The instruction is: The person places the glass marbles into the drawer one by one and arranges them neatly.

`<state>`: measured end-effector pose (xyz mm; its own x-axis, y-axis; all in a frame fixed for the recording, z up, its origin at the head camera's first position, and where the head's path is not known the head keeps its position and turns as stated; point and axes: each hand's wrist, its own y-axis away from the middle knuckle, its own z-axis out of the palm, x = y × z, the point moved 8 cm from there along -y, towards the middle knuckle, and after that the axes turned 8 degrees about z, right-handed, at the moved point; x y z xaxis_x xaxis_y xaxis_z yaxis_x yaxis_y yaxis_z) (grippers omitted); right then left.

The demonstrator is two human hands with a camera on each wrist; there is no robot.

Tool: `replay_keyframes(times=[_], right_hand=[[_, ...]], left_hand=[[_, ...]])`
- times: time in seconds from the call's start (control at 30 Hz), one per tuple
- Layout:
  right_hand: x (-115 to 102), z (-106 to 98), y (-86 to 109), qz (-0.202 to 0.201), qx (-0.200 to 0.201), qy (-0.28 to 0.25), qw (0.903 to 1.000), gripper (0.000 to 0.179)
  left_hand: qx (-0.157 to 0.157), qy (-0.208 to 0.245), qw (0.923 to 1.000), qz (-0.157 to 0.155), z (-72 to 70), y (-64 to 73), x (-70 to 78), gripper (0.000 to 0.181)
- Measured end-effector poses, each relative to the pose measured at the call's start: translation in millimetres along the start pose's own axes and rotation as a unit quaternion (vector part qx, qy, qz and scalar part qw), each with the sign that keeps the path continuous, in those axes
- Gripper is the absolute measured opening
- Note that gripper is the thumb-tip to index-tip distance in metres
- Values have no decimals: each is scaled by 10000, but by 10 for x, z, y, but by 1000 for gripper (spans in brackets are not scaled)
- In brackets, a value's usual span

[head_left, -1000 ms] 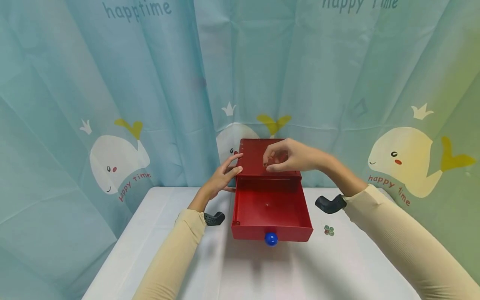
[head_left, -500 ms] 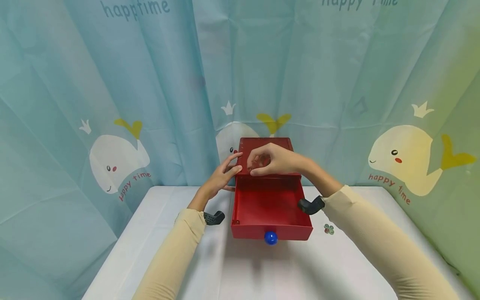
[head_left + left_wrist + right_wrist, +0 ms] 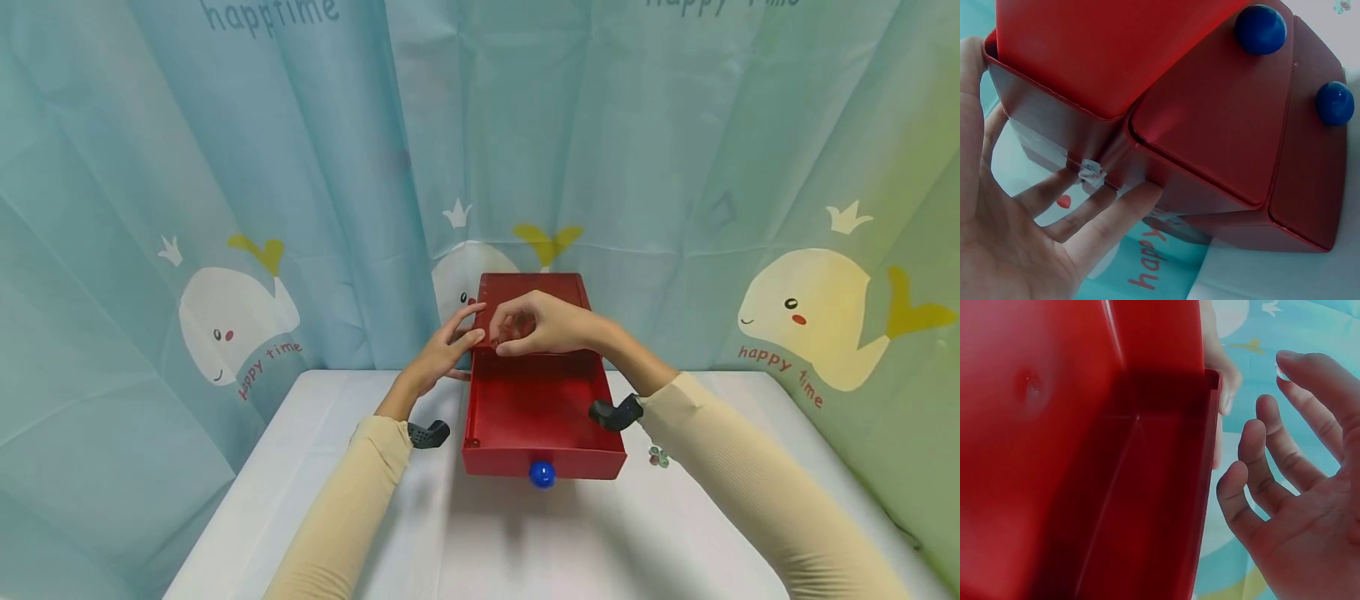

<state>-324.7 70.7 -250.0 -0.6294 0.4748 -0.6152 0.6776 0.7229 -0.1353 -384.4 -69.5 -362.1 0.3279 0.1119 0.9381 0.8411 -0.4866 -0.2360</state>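
Observation:
A red drawer cabinet (image 3: 531, 285) with blue knobs stands in the middle. Its top drawer (image 3: 534, 408) is pulled out toward me. My left hand (image 3: 438, 354) lies against the cabinet's left side, fingers extended along the wall and fingertips at the top edge. Above the cabinet's top, near its front left corner, is my right hand (image 3: 543, 323). Thumb and forefinger pinch a small clear bead (image 3: 1281, 374), mostly hidden by the fingertips; the other fingers are loosely bent. A similar small bead (image 3: 473, 443) sits in the drawer's front left corner.
Several small green and red beads (image 3: 658, 457) lie together on the white table (image 3: 360, 500), right of the drawer. The drawer's blue knob (image 3: 542, 474) juts toward me. Lower closed drawers have blue knobs (image 3: 1335, 103) too. A whale-printed curtain (image 3: 645, 167) hangs close behind.
My right hand has moved left and slightly down across the cabinet's top, still pinching the bead, and has slowed near the front left corner. The left hand stays in place.

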Motion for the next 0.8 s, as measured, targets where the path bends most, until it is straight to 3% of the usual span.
replay_keyframes(times=[0.8], right_hand=[[45,45,-6,61,-26,-26,10000,15]], left_hand=[[9,33,10000,22,21,2,1,59]])
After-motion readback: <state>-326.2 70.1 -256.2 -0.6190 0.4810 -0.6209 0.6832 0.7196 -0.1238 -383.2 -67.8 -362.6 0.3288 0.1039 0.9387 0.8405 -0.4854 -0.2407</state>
